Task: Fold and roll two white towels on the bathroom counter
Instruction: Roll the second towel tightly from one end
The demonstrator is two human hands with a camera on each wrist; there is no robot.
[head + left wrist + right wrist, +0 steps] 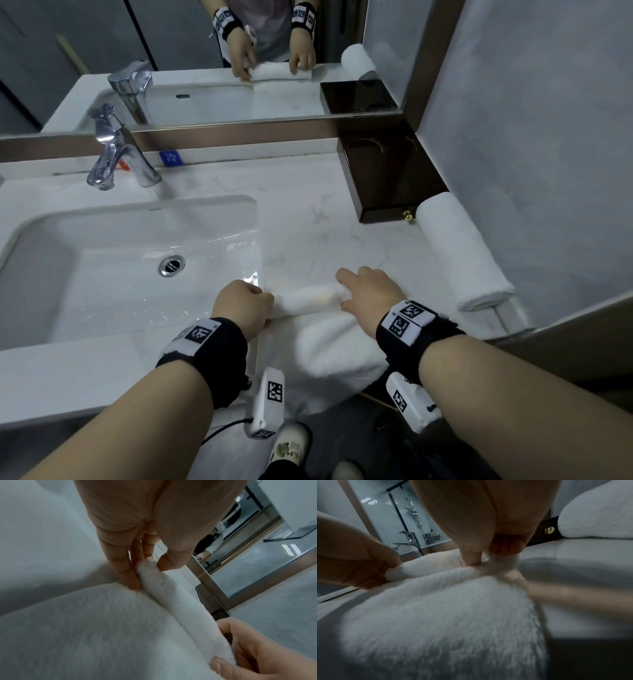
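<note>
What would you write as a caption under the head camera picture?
Both hands, left hand and right hand, roll a white towel beside the sink; a rolled towel waits nearby.

Open counter (308,212) ahead; dark box (387,178) and rolled towel (459,250) rightward.
</note>
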